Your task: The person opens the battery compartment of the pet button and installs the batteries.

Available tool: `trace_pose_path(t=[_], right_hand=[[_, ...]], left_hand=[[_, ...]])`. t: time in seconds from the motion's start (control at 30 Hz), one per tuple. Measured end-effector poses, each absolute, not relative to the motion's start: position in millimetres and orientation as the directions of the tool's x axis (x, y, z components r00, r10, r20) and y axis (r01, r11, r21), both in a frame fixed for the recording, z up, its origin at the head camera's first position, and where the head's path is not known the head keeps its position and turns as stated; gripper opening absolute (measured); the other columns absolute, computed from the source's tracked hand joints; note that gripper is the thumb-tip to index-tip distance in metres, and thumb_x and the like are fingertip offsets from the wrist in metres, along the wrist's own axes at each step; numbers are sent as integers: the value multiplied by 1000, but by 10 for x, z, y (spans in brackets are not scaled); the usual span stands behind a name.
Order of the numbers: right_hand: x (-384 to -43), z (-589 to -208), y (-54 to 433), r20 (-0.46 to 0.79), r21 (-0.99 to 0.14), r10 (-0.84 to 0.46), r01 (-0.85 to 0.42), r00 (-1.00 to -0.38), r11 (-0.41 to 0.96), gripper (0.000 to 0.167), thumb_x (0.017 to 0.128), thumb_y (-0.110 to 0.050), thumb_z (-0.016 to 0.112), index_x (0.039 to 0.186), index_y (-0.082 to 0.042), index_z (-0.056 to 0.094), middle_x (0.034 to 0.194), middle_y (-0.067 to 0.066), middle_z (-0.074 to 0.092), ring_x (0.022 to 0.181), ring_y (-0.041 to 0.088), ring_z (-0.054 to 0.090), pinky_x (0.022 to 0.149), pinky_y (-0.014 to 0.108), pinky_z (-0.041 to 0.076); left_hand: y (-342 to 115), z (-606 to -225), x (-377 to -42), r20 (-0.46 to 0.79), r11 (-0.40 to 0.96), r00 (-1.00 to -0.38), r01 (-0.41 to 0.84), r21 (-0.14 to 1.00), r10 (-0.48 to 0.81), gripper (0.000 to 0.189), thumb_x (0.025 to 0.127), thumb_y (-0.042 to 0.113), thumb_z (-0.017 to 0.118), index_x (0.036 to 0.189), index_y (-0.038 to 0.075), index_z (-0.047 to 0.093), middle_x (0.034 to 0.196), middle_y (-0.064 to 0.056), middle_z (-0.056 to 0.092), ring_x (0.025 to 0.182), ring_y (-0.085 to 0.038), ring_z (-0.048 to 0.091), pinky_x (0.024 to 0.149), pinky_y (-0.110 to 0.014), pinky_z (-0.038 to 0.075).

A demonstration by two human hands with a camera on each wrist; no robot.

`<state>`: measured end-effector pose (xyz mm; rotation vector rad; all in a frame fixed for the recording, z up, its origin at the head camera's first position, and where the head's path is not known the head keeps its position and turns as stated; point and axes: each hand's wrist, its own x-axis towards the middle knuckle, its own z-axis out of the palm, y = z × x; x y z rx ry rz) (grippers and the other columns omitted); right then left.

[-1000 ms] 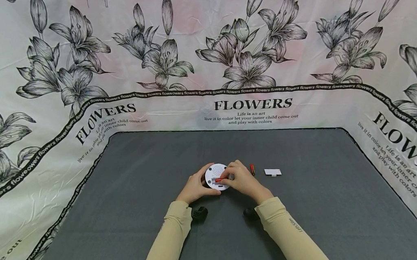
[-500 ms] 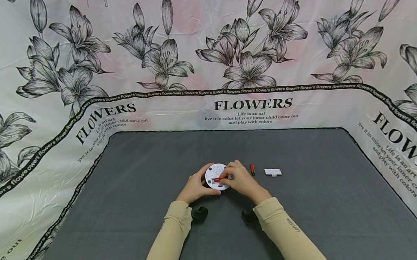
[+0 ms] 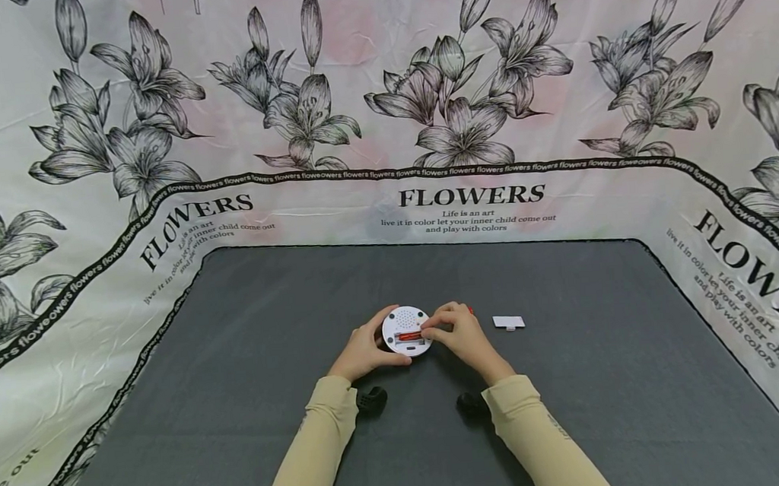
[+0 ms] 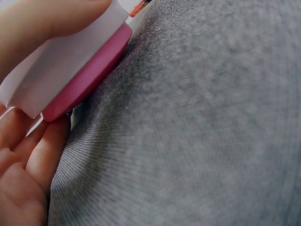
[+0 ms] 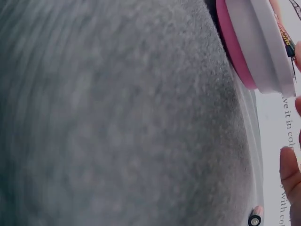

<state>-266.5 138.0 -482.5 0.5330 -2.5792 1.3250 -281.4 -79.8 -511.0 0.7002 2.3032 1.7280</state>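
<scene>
A round white device (image 3: 404,320) with speaker holes and a battery slot faces up in the head view; its other side is pink in the left wrist view (image 4: 89,84). My left hand (image 3: 365,352) grips it by the rim, thumb at the near side and fingers behind. A red battery (image 3: 408,336) lies along the slot, seemingly a little raised in the right wrist view. Thumb and forefinger of my right hand (image 3: 464,339) pinch its right end. How deeply it sits I cannot tell. A second battery (image 5: 255,219) lies on the cloth, mostly behind my right hand in the head view.
A small white cover (image 3: 509,322) with a tab lies to the right of my right hand. Grey cloth (image 3: 264,306) covers the work area, bordered by a white flower-printed sheet (image 3: 318,210). Dark wrist-worn cameras (image 3: 372,401) sit below both wrists.
My right hand has shifted slightly right along the battery, showing more of it in the slot. That hand now partly hides the second battery. The left hand keeps its hold.
</scene>
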Motion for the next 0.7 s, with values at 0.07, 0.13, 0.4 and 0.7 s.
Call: trace_pose_path(t=[0.07,0.13,0.4,0.7], right_hand=[[-2678,-4838,1380,299,-763,-221,-372,-928,529,6,76,-14,77,81,-11,74,94,5,56,90,22,45,71,35,40],[-2690,-4843,1376,264,-781,-214,-339,-940,524,7,76,-15,77,80,-10,74,96,6,56,94,24,46,76,39,41],[-2708,-4846,1362,126,-863,-228,-220,-965,454,10,78,-15,75,81,-6,71,89,4,62,78,21,56,67,34,48],[-2734,-4802,1344,52,-915,-260,-150,-964,375,15,79,-8,74,85,5,69,78,9,65,63,20,55,57,34,49]], left_hand=[[-799,-5119,-2818,141,214,-871,268,939,471,97,66,18,86,146,14,31,131,-2,47,114,-13,49,90,-30,44],[-798,-5115,-2816,143,217,-870,272,937,472,97,66,18,86,146,14,31,132,-2,47,114,-12,49,90,-29,44],[-794,-4968,-2726,169,203,-863,295,934,475,94,67,10,85,144,6,32,130,-9,48,112,-18,51,88,-32,46],[-802,-5156,-2831,156,234,-875,288,929,458,99,62,22,88,145,14,33,130,-1,47,113,-11,49,90,-28,45]])
